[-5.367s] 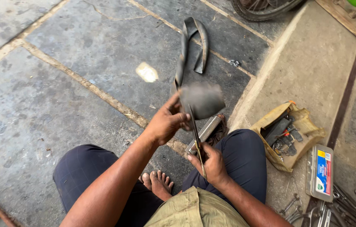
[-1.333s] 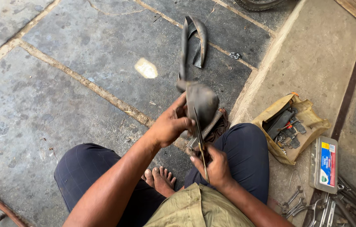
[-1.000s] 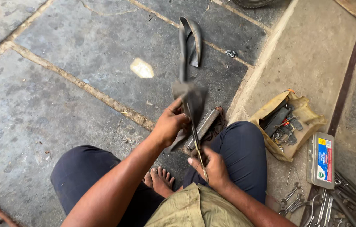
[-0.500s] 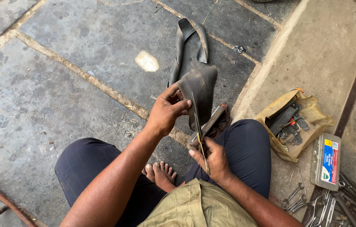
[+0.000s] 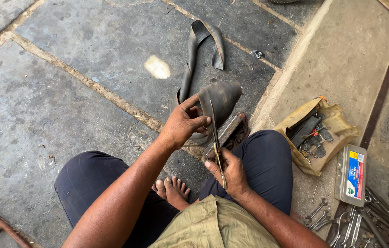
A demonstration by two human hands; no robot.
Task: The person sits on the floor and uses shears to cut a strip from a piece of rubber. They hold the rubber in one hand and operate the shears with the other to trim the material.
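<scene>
Cutting of the black rubber inner tube (image 5: 217, 98) appears to be under way rather than finished: a flattened flap of the rubber is held up in front of the person, while the long remainder of the tube trails away over the stone floor (image 5: 66, 92) and looks uncut. No separate cut-off piece can be made out, so most of the work is judged to be left.

The flap is pinched by the left hand (image 5: 183, 124), with the thumb on the near face and the fingers curled round the edge; the forearm is stretched forward from the lower left. A thin blade-like tool (image 5: 216, 138), probably scissors, is gripped in the right hand (image 5: 229, 170), the fingers being closed round its lower end and its tip raised against the rubber; whether there are two blades cannot be told. A flat metal bar (image 5: 224, 133) is seen lying on the floor just behind the hands.

Both knees are drawn apart, and bare feet are tucked between them. To the right, a yellowish bag of tools (image 5: 313, 133), a flat plastic case (image 5: 352, 174) and loose spanners (image 5: 318, 216) are laid out on the concrete.
</scene>
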